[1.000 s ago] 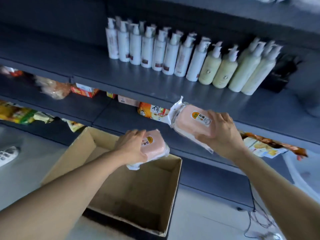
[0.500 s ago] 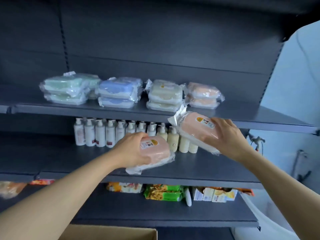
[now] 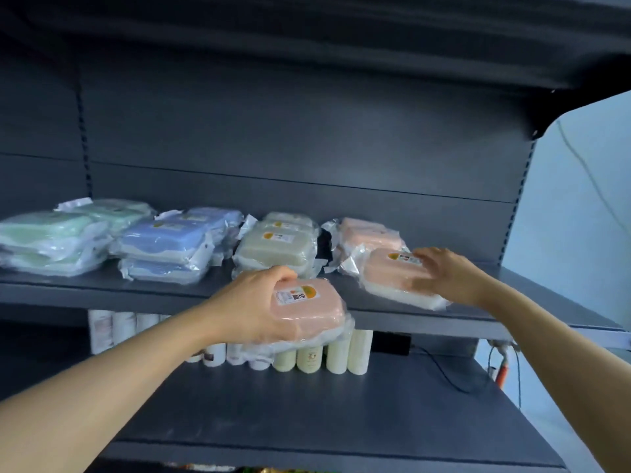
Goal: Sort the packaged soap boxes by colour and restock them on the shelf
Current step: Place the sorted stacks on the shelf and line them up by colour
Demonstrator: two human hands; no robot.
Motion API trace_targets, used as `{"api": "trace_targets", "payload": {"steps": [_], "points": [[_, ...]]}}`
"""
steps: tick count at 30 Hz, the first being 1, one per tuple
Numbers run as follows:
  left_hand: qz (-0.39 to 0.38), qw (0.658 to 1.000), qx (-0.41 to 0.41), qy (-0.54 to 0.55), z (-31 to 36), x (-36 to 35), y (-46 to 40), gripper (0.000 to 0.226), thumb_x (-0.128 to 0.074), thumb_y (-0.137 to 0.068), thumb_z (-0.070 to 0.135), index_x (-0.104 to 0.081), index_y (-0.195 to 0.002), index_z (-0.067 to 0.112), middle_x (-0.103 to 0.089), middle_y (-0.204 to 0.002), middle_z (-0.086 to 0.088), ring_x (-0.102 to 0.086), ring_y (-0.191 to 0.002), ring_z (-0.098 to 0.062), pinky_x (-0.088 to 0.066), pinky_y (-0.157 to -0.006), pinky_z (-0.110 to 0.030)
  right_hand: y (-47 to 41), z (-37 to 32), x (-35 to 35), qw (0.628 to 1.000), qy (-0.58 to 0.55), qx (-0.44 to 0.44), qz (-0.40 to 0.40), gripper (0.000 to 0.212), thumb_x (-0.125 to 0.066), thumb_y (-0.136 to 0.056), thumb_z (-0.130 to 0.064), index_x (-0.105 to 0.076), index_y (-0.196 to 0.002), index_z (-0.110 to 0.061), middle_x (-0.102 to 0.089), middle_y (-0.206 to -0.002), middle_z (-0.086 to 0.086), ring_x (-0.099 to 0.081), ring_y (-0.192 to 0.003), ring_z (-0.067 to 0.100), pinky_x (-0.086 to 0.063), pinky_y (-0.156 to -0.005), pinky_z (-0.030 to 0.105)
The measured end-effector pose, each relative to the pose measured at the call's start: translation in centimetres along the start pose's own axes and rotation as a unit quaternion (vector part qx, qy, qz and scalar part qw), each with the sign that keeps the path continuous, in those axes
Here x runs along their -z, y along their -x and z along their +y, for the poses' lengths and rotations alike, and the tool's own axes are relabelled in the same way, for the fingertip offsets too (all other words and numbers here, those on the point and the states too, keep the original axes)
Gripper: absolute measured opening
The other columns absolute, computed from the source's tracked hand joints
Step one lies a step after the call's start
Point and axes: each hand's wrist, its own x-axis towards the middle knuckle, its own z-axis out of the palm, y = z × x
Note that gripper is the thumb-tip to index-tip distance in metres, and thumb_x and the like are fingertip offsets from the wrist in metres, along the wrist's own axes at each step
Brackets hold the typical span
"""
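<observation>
Right hand (image 3: 447, 274) reached shelf (image 3: 478, 322), two pink boxes (image 3: 307, 308)

Bottles (image 3: 309, 353) half hidden behind shelf (image 3: 102, 297); green stack (image 3: 47, 244) cut off left.

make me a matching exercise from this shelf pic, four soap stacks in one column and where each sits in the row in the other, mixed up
Column one:
1. green soap stack
2. blue soap stack
3. beige soap stack
4. pink soap stack

Column two:
A. far right of the row
B. second from the left
C. far left of the row
D. second from the right

Pairs: 1-C, 2-B, 3-D, 4-A
</observation>
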Motion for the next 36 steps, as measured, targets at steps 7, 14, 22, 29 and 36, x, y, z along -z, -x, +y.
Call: {"api": "trace_targets", "payload": {"steps": [7, 14, 22, 29, 36], "points": [[0.001, 1.0, -0.01, 0.012, 3.4, -0.3, -4.5, 0.083, -0.071, -0.052, 0.06, -0.046, -0.127, 0.039, -0.053, -0.113, 0.026, -0.052, -0.099, 0.007, -0.044, -0.081, -0.012, -5.8, 2.3, -2.8, 0.994, -0.064, 0.057, -0.074, 0.071, -0.073, -0.079, -0.043, -0.044, -0.135, -0.011, -0.047, -0.136, 0.005, -0.046, -0.123, 0.023, -0.038, -0.104, 0.033], [0.034, 0.999, -0.038, 0.005, 7.8, -0.6, -10.2, 0.068, -0.08, -0.068, 0.039, -0.048, -0.128, 0.035, -0.052, -0.117, 0.024, -0.051, -0.102, 0.004, -0.041, -0.085, -0.01, -6.5, 6.9, -3.3, 0.994, -0.085, 0.067, -0.01, 0.077, -0.063, -0.084, -0.041, -0.025, -0.148, -0.019, -0.031, -0.148, 0.005, -0.027, -0.137, 0.026, -0.028, -0.111, 0.038], [-0.003, 1.0, -0.006, 0.003, 9.6, -3.2, -18.1, 0.066, -0.073, -0.076, 0.025, -0.045, -0.136, 0.024, -0.049, -0.125, 0.013, -0.051, -0.104, -0.008, -0.051, -0.085, -0.028, -5.7, 12.2, -0.9, 0.994, -0.097, 0.041, 0.042, 0.066, -0.064, -0.086, -0.037, -0.034, -0.143, -0.022, -0.045, -0.139, 0.001, -0.042, -0.129, 0.017, -0.034, -0.1, 0.026], [-0.07, 0.997, -0.016, -0.005, 7.9, -5.6, -20.9, 0.057, -0.068, -0.08, 0.017, -0.052, -0.134, 0.03, -0.045, -0.142, 0.014, -0.042, -0.129, -0.007, -0.034, -0.109, -0.027, -5.6, 12.1, -1.1, 0.992, -0.096, 0.067, 0.054, 0.065, -0.064, -0.087, -0.035, -0.033, -0.143, -0.022, -0.041, -0.14, 0.0, -0.04, -0.131, 0.015, -0.032, -0.101, 0.025], [0.088, 0.987, -0.017, -0.135, 7.5, -6.2, -20.1, 0.045, -0.071, -0.08, 0.034, -0.056, -0.122, 0.025, -0.053, -0.126, 0.005, -0.048, -0.116, -0.018, -0.044, -0.094, -0.035, -5.9, 9.1, -1.2, 0.984, -0.09, 0.138, 0.064, 0.063, -0.064, -0.086, -0.033, -0.036, -0.142, -0.026, -0.041, -0.136, -0.006, -0.041, -0.127, 0.013, -0.03, -0.097, 0.019]]}}
